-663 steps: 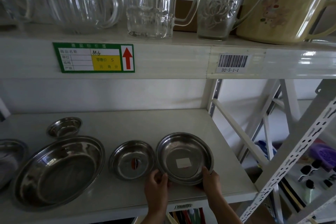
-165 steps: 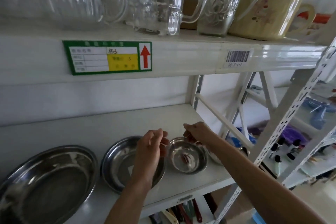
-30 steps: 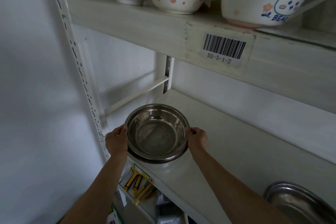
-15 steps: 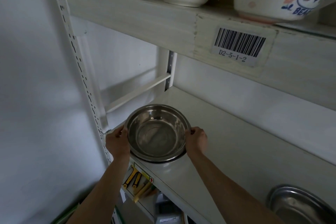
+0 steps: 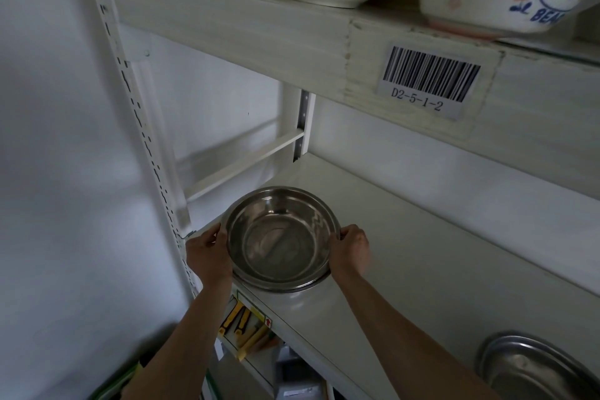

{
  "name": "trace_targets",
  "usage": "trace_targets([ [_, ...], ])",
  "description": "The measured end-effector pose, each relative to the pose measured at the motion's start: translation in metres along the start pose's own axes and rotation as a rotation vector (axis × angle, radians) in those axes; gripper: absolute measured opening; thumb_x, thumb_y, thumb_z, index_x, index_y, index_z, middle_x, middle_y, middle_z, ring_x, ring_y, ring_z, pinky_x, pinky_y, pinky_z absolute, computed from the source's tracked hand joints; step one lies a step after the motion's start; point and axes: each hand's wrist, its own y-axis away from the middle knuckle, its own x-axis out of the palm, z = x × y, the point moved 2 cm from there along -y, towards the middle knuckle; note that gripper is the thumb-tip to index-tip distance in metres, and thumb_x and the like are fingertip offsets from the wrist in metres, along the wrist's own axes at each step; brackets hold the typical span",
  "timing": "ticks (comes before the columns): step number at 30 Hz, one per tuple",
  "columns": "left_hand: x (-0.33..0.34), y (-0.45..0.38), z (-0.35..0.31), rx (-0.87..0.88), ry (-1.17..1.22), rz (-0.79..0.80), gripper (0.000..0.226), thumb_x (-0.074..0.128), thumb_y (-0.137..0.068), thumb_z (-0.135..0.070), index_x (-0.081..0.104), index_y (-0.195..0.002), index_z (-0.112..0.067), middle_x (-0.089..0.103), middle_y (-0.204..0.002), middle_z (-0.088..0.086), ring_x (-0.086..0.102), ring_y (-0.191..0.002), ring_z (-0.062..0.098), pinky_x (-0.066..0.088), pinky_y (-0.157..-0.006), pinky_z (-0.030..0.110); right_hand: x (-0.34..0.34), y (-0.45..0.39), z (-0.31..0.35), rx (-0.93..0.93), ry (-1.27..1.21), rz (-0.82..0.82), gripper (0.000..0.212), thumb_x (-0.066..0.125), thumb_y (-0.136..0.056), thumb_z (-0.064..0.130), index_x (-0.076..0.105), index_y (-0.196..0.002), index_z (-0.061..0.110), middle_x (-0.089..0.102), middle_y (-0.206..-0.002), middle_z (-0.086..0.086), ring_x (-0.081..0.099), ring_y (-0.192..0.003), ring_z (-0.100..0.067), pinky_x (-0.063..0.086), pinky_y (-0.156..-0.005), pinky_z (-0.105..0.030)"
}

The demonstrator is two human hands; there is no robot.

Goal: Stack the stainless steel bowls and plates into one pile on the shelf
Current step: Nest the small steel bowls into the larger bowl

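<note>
A round stainless steel bowl (image 5: 281, 239) sits at the left front corner of the white shelf (image 5: 422, 256) — nothing inside it, apparently nested on a second rim. The left hand (image 5: 207, 252) and right hand (image 5: 350, 250) grip its opposite rims. A shallow stainless steel plate (image 5: 532, 370) lies near the front edge, well to the right.

Both bare forearms are extended forward and upward toward the steel bowl (image 5: 281, 239). The left hand (image 5: 207, 252) is curled against the bowl's left rim, and the right hand (image 5: 350, 248) is clasped on its right rim.
</note>
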Motion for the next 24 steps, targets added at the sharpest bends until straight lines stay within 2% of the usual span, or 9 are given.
trace_targets([
  [3, 0.001, 0.000, 0.001, -0.003, 0.009, 0.002, 0.037, 0.060, -0.093, -0.018, 0.068, -0.064, 0.005, 0.062, -0.053, 0.017, 0.058, -0.051, 0.031, 0.041, -0.053, 0.017, 0.000, -0.001, -0.001, 0.001, -0.002, -0.002, 0.009, 0.061, -0.084, 0.013, 0.063, -0.089, 0.006, 0.065, -0.098, -0.010, 0.050, -0.074, -0.022, 0.034, -0.065, -0.028],
  [6, 0.001, 0.000, 0.000, -0.020, 0.026, -0.005, 0.035, 0.060, -0.092, -0.016, 0.067, -0.064, 0.005, 0.062, -0.053, 0.017, 0.057, -0.050, 0.030, 0.043, -0.055, 0.019, -0.001, -0.001, -0.002, -0.004, -0.005, -0.011, 0.009, 0.063, -0.085, 0.015, 0.063, -0.089, 0.007, 0.065, -0.099, -0.010, 0.059, -0.083, -0.028, 0.034, -0.066, -0.027],
  [9, 0.002, 0.001, 0.000, -0.022, 0.011, -0.014, 0.036, 0.060, -0.092, -0.014, 0.064, -0.060, 0.003, 0.060, -0.051, 0.015, 0.055, -0.049, 0.028, 0.045, -0.056, 0.022, 0.000, -0.002, -0.003, -0.013, -0.033, -0.007, 0.012, 0.064, -0.085, 0.014, 0.063, -0.090, 0.004, 0.065, -0.100, -0.012, 0.061, -0.088, -0.029, 0.039, -0.069, -0.030],
  [12, 0.002, 0.001, 0.000, -0.064, 0.008, -0.011, 0.034, 0.060, -0.091, -0.015, 0.065, -0.063, 0.003, 0.061, -0.055, 0.017, 0.056, -0.053, 0.032, 0.049, -0.063, 0.030, 0.001, -0.002, -0.006, -0.002, -0.071, 0.002, 0.015, 0.065, -0.085, 0.016, 0.062, -0.094, 0.004, 0.064, -0.103, -0.013, 0.060, -0.087, -0.029, 0.043, -0.073, -0.032],
  [16, 0.002, 0.000, 0.003, -0.213, 0.034, 0.015, 0.026, 0.061, -0.090, -0.020, 0.070, -0.084, 0.004, 0.065, -0.070, 0.011, 0.057, -0.064, 0.024, 0.051, -0.077, 0.038, 0.003, -0.001, -0.014, 0.064, -0.137, -0.009, 0.034, 0.070, -0.084, 0.033, 0.059, -0.106, 0.010, 0.059, -0.108, -0.007, 0.053, -0.080, -0.021, 0.037, -0.070, -0.029],
  [18, 0.003, 0.001, 0.006, -0.270, 0.089, 0.072, 0.027, 0.062, -0.091, -0.024, 0.068, -0.083, 0.002, 0.065, -0.074, 0.009, 0.059, -0.068, 0.023, 0.051, -0.077, 0.038, 0.007, -0.002, -0.019, 0.141, -0.216, 0.047, 0.040, 0.068, -0.084, 0.041, 0.060, -0.109, 0.011, 0.060, -0.104, -0.004, 0.055, -0.082, -0.020, 0.040, -0.072, -0.029],
  [21, 0.005, 0.004, 0.010, -0.324, 0.122, 0.159, 0.035, 0.061, -0.091, -0.025, 0.059, -0.063, -0.006, 0.056, -0.060, 0.008, 0.050, -0.057, 0.020, 0.045, -0.068, 0.034, 0.018, -0.003, -0.027, 0.290, -0.504, 0.198, 0.029, 0.068, -0.086, 0.040, 0.065, -0.096, 0.012, 0.066, -0.081, 0.000, 0.060, -0.074, -0.018, 0.045, -0.066, -0.026],
  [24, 0.006, 0.004, 0.011, -0.375, 0.136, 0.175, 0.036, 0.062, -0.091, -0.024, 0.054, -0.058, -0.010, 0.054, -0.058, 0.006, 0.049, -0.059, 0.023, 0.046, -0.070, 0.037, 0.023, -0.001, -0.030, 0.331, -0.603, 0.238, 0.028, 0.067, -0.088, 0.038, 0.065, -0.072, 0.015, 0.061, -0.062, 0.000, 0.057, -0.062, -0.017, 0.044, -0.057, -0.024],
])
